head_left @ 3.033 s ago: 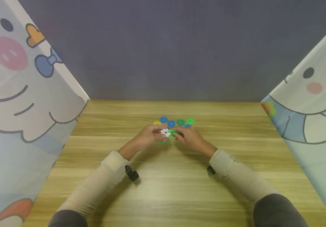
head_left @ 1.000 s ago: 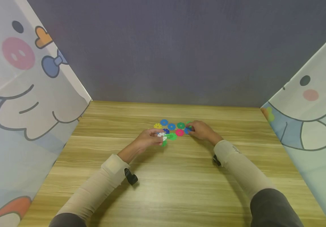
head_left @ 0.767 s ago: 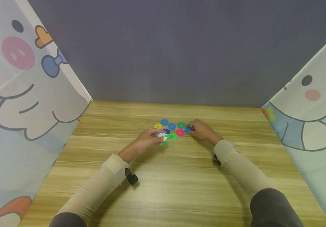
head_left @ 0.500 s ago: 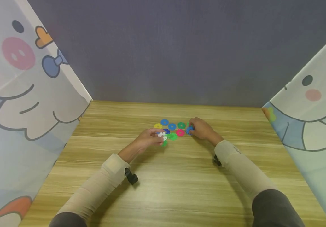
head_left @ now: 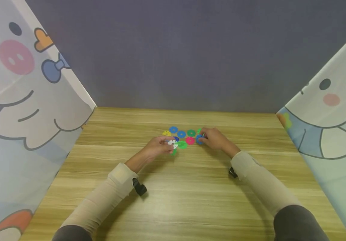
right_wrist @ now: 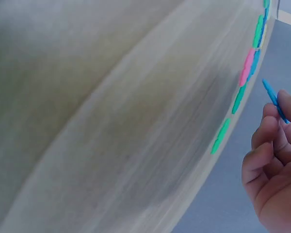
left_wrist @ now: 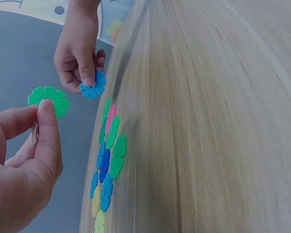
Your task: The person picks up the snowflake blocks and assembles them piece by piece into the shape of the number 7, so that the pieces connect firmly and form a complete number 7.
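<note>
While the left hand (head_left: 155, 147) pinches a white disc (head_left: 170, 144) with a green disc (left_wrist: 62, 103) that looks slotted into it, the right hand (head_left: 216, 139) grips a blue disc (left_wrist: 98, 88), raised off the worktop (head_left: 179, 201) and apart from that pair. One join appears done; the blue disc is not yet attached, and several loose discs, including a pink disc (head_left: 187, 141) and a yellow disc (head_left: 164, 134), lie there unused. Three seconds ago the right hand was close beside the left, at the green disc; now it is farther right.
</note>
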Motion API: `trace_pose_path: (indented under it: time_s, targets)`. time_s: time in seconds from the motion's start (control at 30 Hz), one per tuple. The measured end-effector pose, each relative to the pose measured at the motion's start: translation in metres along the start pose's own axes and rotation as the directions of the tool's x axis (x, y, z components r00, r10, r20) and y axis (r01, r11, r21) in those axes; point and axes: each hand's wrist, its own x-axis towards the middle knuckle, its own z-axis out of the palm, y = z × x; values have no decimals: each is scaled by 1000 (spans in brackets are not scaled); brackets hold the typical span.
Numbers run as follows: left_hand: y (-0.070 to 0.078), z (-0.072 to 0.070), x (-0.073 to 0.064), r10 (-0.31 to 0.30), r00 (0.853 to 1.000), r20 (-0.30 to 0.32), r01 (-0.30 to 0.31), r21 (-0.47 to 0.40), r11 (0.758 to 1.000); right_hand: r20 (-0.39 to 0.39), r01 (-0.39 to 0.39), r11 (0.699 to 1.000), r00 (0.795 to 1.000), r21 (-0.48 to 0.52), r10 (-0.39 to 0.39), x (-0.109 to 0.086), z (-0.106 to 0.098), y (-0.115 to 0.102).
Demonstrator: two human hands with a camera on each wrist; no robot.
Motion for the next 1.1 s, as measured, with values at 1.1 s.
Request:
trace_pose_path:
  time_s: [1.1]
  targets:
    - [1, 11, 8, 7, 1000, 30, -6, -39, 999, 144, -156, 812, 985, 563, 89, -16, 14, -25]
